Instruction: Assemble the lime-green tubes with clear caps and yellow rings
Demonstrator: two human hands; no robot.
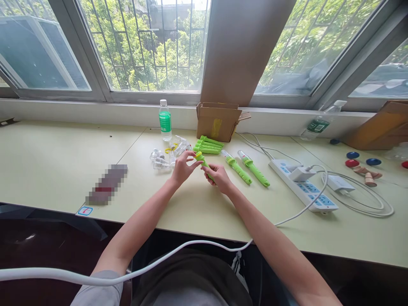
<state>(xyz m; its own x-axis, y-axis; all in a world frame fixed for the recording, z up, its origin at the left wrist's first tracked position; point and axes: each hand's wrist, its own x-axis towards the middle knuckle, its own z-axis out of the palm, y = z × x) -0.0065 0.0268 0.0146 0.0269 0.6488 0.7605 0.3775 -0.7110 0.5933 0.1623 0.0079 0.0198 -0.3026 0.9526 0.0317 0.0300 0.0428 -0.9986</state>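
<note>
Work position: green handle [204,163] sits btwn the two hands, slightly above the bench [57,157], approx. mid-length, btwn front & rear edges. Its head, w/ yellow ring [199,154], points up toward the rear edge & the L hand; its lower end runs down-right into the R hand.

R hand [218,176]: fingers wrapped around lower body of handle; grasping. L hand [185,167]: thumb + index finger pinch the head, beside the ring. Exact fingertip contact too small to confirm.

Adjacent parts:
- Clear plastic parts [162,165]: loose pile, just L of & behind L hand, w/ yellow pieces [172,148] among them.
- Spare green handles [208,146]: stacked behind the hands, toward rear edge, in front of cardboard box [216,125].
- Two capped green handles [238,171]: R of R hand, lying side by side, clear ends toward rear edge.

Periphery: water bottle [165,121] upright nr rear edge, behind clear parts. Power strip [302,187] lies diagonally farther R, one end nr front edge. Pixelated item [106,187] lies well L of hands, nr front edge; detail obscured.
</note>
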